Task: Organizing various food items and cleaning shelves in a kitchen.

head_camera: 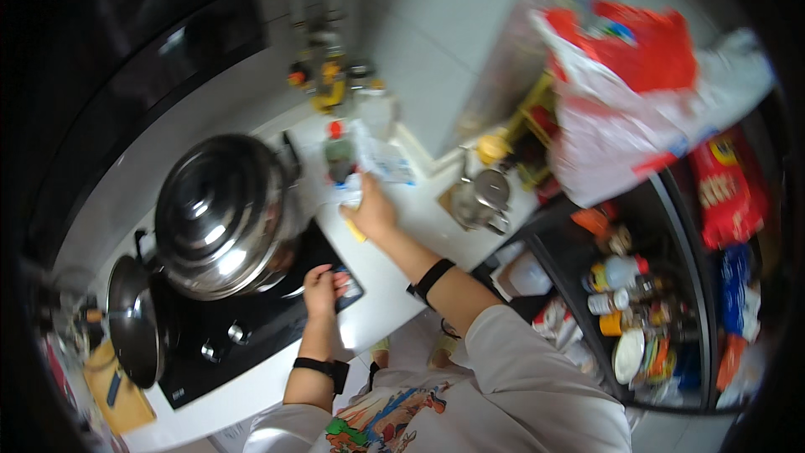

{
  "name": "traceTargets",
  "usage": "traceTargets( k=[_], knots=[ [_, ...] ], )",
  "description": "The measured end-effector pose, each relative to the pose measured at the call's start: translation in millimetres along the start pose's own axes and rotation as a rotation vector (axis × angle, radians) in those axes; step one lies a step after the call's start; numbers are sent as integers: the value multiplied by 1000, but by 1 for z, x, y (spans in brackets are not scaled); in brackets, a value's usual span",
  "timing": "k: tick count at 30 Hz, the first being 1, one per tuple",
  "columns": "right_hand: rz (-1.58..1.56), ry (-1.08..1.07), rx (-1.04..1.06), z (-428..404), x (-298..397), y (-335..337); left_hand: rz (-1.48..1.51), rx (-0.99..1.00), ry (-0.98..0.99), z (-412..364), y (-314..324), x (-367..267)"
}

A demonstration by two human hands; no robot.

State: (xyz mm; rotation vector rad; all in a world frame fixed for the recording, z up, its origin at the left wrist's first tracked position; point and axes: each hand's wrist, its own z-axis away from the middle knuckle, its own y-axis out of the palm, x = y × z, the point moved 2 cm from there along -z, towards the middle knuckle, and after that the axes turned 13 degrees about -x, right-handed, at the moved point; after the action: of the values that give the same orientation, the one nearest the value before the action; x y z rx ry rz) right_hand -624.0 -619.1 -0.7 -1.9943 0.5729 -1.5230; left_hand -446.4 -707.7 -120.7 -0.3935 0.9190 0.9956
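Observation:
My right hand (372, 211) reaches over the white countertop (377, 289), its fingers on a small pale item with a yellow edge (355, 226); blur hides its exact kind. Just beyond the fingertips stands a bottle with a red cap (337, 151), beside a clear plastic package with blue print (387, 163). My left hand (324, 289) hovers near the right edge of the black cooktop (251, 333), fingers curled; whether anything is inside them cannot be made out. A large lidded steel pot (220, 214) sits on the cooktop, up and left of that hand.
A wok (132, 321) and a wooden cutting board (116, 390) with a knife lie to the left. A glass teapot (481, 198) stands on the counter right of my right hand. Farther right are a red and white plastic bag (629, 88) and a black shelf unit (685, 277) with several bottles.

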Motion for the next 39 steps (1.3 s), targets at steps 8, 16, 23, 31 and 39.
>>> traceTargets(
  k=[8,16,23,31,39],
  knots=[
    [-317,239,-196,98,-181,-168,-241,41,306,45,79,3],
    [-273,379,-987,199,-301,-373,-452,998,745,220,280,73],
    [359,386,-1183,252,-297,-461,-418,1150,1375,393,412,100],
    [584,479,-940,241,-319,-476,-702,897,1056,444,456,142],
    [564,659,-715,231,-313,-472,-589,1065,1207,409,438,119]
  ],
)
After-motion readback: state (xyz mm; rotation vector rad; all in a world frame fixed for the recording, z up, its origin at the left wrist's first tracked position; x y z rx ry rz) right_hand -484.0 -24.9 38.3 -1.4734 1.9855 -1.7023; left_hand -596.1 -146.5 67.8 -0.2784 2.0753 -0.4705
